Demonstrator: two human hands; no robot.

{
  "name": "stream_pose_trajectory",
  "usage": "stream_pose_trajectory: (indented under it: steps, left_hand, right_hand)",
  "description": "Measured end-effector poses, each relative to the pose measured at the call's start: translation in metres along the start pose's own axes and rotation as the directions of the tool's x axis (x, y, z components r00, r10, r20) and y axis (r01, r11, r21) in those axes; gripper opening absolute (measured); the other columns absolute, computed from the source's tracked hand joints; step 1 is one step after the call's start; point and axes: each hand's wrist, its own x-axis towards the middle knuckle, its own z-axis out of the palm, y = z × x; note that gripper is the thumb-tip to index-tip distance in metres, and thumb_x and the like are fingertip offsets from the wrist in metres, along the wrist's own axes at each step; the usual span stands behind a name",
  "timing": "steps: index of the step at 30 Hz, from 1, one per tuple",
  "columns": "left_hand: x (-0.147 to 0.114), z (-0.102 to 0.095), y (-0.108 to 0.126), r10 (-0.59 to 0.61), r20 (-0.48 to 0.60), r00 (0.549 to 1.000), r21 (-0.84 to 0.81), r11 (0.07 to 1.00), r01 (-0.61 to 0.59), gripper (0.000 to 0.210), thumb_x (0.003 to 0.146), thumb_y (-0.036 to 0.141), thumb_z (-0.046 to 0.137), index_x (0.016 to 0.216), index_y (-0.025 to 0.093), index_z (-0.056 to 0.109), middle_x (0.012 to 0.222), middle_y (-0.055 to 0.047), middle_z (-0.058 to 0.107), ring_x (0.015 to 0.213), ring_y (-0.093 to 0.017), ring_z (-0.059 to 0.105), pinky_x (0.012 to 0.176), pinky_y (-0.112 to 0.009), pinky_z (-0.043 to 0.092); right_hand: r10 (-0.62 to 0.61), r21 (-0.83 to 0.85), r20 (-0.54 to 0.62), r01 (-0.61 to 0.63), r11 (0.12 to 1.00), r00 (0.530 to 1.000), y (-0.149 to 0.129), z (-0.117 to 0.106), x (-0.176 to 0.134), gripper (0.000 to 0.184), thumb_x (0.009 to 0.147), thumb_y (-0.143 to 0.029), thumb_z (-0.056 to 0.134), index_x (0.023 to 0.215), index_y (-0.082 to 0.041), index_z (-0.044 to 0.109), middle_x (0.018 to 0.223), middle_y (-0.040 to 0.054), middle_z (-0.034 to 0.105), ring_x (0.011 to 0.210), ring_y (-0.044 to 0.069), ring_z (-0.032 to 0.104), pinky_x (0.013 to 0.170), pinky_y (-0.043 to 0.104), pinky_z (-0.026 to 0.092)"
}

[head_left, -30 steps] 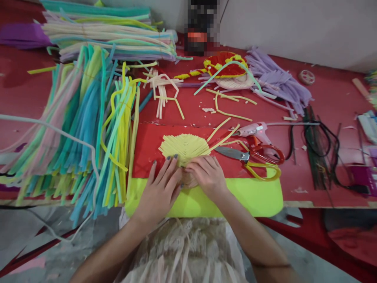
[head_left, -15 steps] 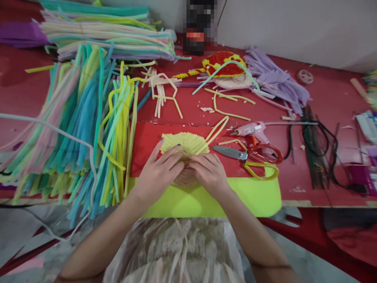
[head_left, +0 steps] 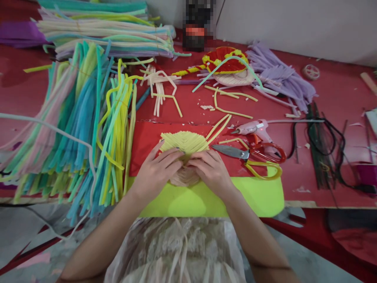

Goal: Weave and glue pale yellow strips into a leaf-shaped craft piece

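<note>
Yellow ribbed piece (head_left: 185,139) lies over the red sheet (head_left: 143,139) in the head view, left hand (head_left: 156,169) and right hand (head_left: 214,169) curled at its near edge, their grip hidden, apparently shaping or pressing, which calls next for even fingertip pressure.

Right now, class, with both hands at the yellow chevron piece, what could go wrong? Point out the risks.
1. The scissors lie with their tip near the right hand, so a sideways move might nick it.
2. The pink glue gun points toward the yellow chevron piece; heat can't be seen, but a hot nozzle could burn.
3. Uneven pressure from the left hand might bend the piece.
</note>
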Motion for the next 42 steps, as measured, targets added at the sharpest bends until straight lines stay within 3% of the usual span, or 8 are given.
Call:
stream_pose_trajectory:
  steps: [11, 19, 28, 34, 38, 42]
  left_hand:
    - [0.001, 0.002, 0.0, -0.017, -0.027, 0.999, -0.033, 0.999, 0.016, 0.019, 0.097, 0.016, 0.045, 0.095, 0.018, 0.064, 0.124, -0.004, 0.068, 0.124, -0.017, 0.058, 0.122, -0.047, 0.023]
    - [0.0, 0.004, -0.001, -0.002, -0.056, 0.998, -0.037, 0.999, 0.0, 0.017, 0.097, 0.016, 0.046, 0.097, 0.019, 0.063, 0.125, -0.004, 0.068, 0.125, -0.017, 0.057, 0.121, -0.046, 0.024]
    - [-0.001, 0.004, -0.002, -0.001, -0.018, 1.0, -0.014, 1.0, 0.001, 0.017, 0.095, 0.016, 0.049, 0.096, 0.02, 0.065, 0.129, -0.004, 0.066, 0.127, -0.018, 0.056, 0.122, -0.047, 0.024]
    - [-0.008, 0.003, 0.009, -0.021, -0.065, 0.998, 0.06, 0.998, 0.025, 0.03, 0.095, 0.014, 0.046, 0.121, 0.019, 0.06, 0.132, -0.007, 0.064, 0.129, -0.02, 0.055, 0.12, -0.047, 0.027]
    - [-0.022, 0.007, 0.033, -0.147, -0.056, 0.988, 0.173, 0.973, 0.154, 0.048, 0.095, 0.026, 0.052, 0.14, 0.011, 0.045, 0.147, -0.014, 0.05, 0.139, -0.026, 0.044, 0.119, -0.046, 0.028]
    - [-0.035, 0.017, 0.052, -0.272, 0.02, 0.962, 0.19, 0.946, 0.263, 0.062, 0.094, 0.041, 0.051, 0.146, 0.009, 0.037, 0.154, -0.02, 0.036, 0.142, -0.034, 0.037, 0.117, -0.054, 0.027]
  right_hand:
    - [0.031, 0.03, 0.007, -0.031, 0.999, 1.0, 0.0, -0.001, 0.001, 0.016, 0.098, -0.019, 0.05, 0.099, -0.019, 0.066, 0.105, 0.0055, 0.07, 0.095, 0.018, 0.058, 0.084, 0.035, 0.041]
    - [-0.009, -0.068, -0.009, 0.008, 0.998, 1.0, -0.002, 0.0, 0.0, 0.016, 0.098, -0.018, 0.05, 0.1, -0.019, 0.065, 0.104, 0.0054, 0.07, 0.096, 0.019, 0.055, 0.082, 0.035, 0.04]
    - [-0.006, -0.14, -0.01, 0.005, 0.99, 1.0, -0.005, 0.0, -0.001, 0.014, 0.098, -0.019, 0.051, 0.099, -0.018, 0.065, 0.103, 0.0051, 0.07, 0.094, 0.019, 0.054, 0.081, 0.036, 0.039]
    - [-0.017, -0.133, -0.04, 0.011, 0.991, 0.999, -0.005, 0.001, -0.004, 0.022, 0.098, -0.014, 0.045, 0.1, -0.019, 0.066, 0.103, 0.0059, 0.07, 0.094, 0.019, 0.055, 0.08, 0.035, 0.04]
    - [-0.024, -0.133, -0.054, 0.016, 0.991, 0.998, -0.006, 0.001, -0.004, 0.016, 0.097, -0.017, 0.05, 0.098, -0.018, 0.066, 0.101, 0.0065, 0.07, 0.093, 0.019, 0.055, 0.078, 0.035, 0.04]
    - [-0.012, -0.136, -0.055, 0.004, 0.991, 0.998, -0.008, -0.001, -0.002, 0.011, 0.096, -0.021, 0.056, 0.098, -0.02, 0.067, 0.099, 0.0044, 0.071, 0.092, 0.018, 0.056, 0.079, 0.034, 0.04]
